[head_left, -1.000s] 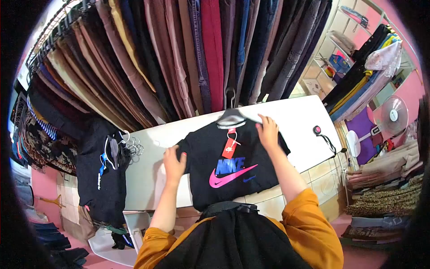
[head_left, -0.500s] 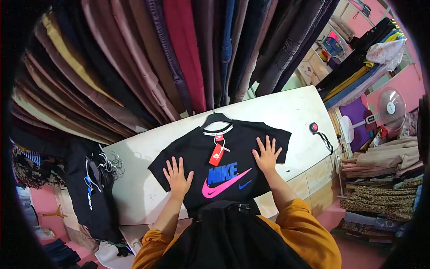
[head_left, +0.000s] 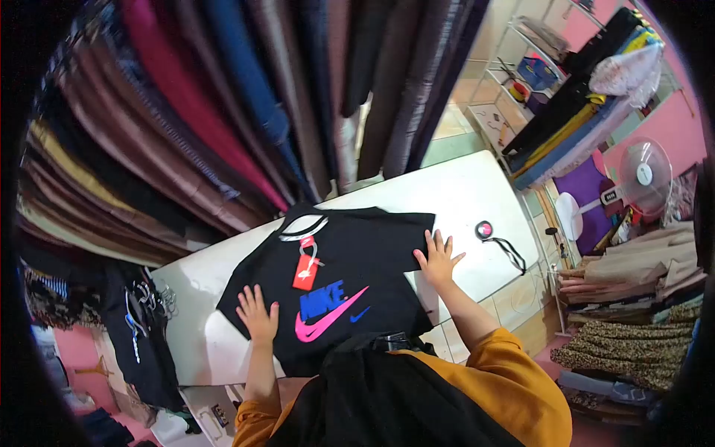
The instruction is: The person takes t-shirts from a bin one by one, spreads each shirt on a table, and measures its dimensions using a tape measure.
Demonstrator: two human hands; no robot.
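A black T-shirt (head_left: 357,253) with blue lettering and a pink swoosh lies spread on the white table (head_left: 462,186). Below its neckline rests a red tag (head_left: 304,272), and a black hanger (head_left: 304,223) shows at the collar. My left hand (head_left: 258,314) lies on the shirt's left edge with fingers spread. On the right sleeve's edge, my right hand (head_left: 439,261) is flat with its fingers apart. Neither hand grips anything.
A round black-and-pink object (head_left: 484,229) with a black strap lies on the table's right part. Hanging trousers (head_left: 223,97) line the far side. Black clothing and hangers (head_left: 141,328) are at the left, a fan (head_left: 645,174) at the right.
The view has shifted, and the shirt appears further left in it. My hands, first at the sleeve and shoulder, now lie spread near the shirt's two side edges.
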